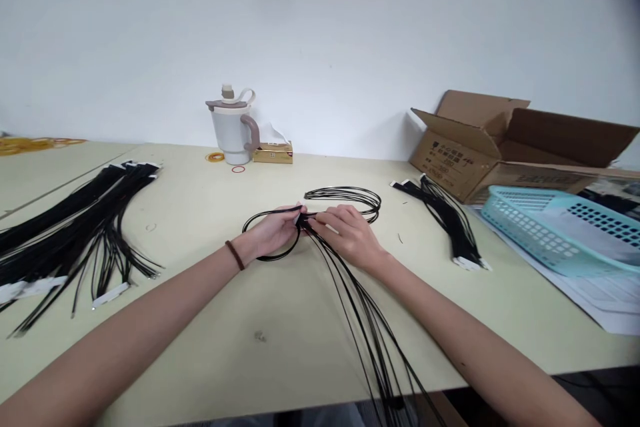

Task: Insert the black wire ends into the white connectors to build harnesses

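A bundle of thin black cables (367, 310) is gathered between my two hands at the middle of the table. My left hand (275, 232) is closed around the bundle, with one loop curving past its wrist side. On the other side, my right hand (345, 232) pinches the same cables close to the left fingertips. Beyond the right hand the cables curve in a wide loop on the table. Their loose ends hang over the table's front edge. A small white piece shows between the hands; its kind is unclear.
More black cables (107, 213) lie at left, with a smaller bunch (453, 220) at right. A turquoise basket (530, 240) stands on papers beside an open cardboard box (460, 153). At the back are a lidded mug (233, 130), a tissue pack (273, 153) and rubber bands (215, 157).
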The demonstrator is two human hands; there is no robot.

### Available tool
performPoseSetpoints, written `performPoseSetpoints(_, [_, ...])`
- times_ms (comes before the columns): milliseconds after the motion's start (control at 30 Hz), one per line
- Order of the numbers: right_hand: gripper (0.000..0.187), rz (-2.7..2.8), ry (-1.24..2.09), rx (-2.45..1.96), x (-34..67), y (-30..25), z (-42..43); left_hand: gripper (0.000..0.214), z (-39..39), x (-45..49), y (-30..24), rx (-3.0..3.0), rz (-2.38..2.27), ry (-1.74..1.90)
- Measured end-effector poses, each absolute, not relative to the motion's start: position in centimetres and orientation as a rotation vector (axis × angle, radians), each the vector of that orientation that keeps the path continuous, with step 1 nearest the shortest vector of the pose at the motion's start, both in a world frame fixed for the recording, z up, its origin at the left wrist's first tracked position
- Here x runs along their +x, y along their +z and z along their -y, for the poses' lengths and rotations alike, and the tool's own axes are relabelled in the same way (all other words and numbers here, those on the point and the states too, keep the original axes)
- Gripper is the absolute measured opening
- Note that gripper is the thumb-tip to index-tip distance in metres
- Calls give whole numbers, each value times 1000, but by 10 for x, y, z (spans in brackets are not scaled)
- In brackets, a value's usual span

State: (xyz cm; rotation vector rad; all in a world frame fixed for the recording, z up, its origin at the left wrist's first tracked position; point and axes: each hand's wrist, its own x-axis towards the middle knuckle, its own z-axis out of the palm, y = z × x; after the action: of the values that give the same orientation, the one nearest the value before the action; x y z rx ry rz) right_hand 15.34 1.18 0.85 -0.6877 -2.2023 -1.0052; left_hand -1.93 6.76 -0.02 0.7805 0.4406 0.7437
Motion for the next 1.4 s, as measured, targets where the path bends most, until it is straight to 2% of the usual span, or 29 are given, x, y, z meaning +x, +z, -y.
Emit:
performPoseSetpoints(633, [12, 2135, -1023, -659, 154, 3, -17, 25, -56, -15, 6, 722, -409, 669])
performPoseSetpoints(833, [13, 2104, -895, -695, 153, 1, -18, 25, -55, -13, 7, 720, -439, 700])
performPoseSetpoints(933, [14, 2093, -739, -725, 152, -1, -20, 20, -57, -14, 5, 723, -450, 729])
performPoseSetpoints(1133, [17, 1978, -169, -771, 146, 7, -14, 11, -63, -14, -1, 733, -487, 808])
performPoseSetpoints(1400, [19, 1398, 347, -806, 147, 35, 0, 10, -68, -14, -1, 764, -481, 858])
